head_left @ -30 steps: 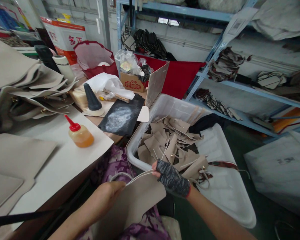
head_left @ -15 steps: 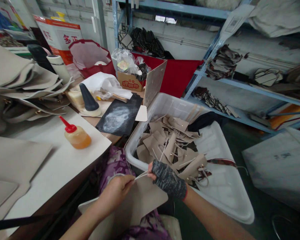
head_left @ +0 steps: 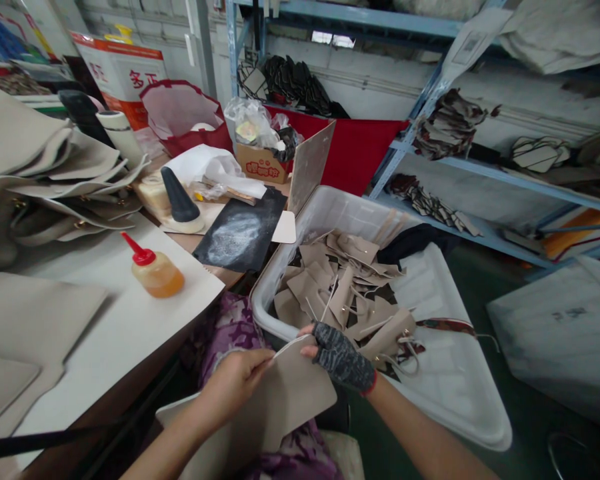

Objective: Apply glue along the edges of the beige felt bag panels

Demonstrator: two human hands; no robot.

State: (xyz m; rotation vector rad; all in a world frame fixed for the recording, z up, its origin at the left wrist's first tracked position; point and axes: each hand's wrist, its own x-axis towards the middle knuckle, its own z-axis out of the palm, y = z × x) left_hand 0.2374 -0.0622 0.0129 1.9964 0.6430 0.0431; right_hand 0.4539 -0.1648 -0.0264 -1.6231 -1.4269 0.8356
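Observation:
A beige leather panel (head_left: 285, 400) lies across my lap. My left hand (head_left: 235, 380) is closed, pinching the panel's top edge near a thin white cord. My right hand (head_left: 337, 357), in a dark fingerless glove, pinches the same top edge a little to the right. Just beyond my hands stands a white plastic bin (head_left: 440, 380) holding several beige leather pieces (head_left: 345, 287).
To the left is a white table (head_left: 130, 320) with an orange glue bottle (head_left: 153, 270), beige panels (head_left: 35, 313), stacked leather (head_left: 55, 180), a black cone (head_left: 177, 193) and a dark mat (head_left: 237, 237). Blue shelving (head_left: 420, 140) with leather scraps stands behind.
My left hand has slid up along the panel to its top edge, close to my right hand. The panel has shifted slightly on my lap.

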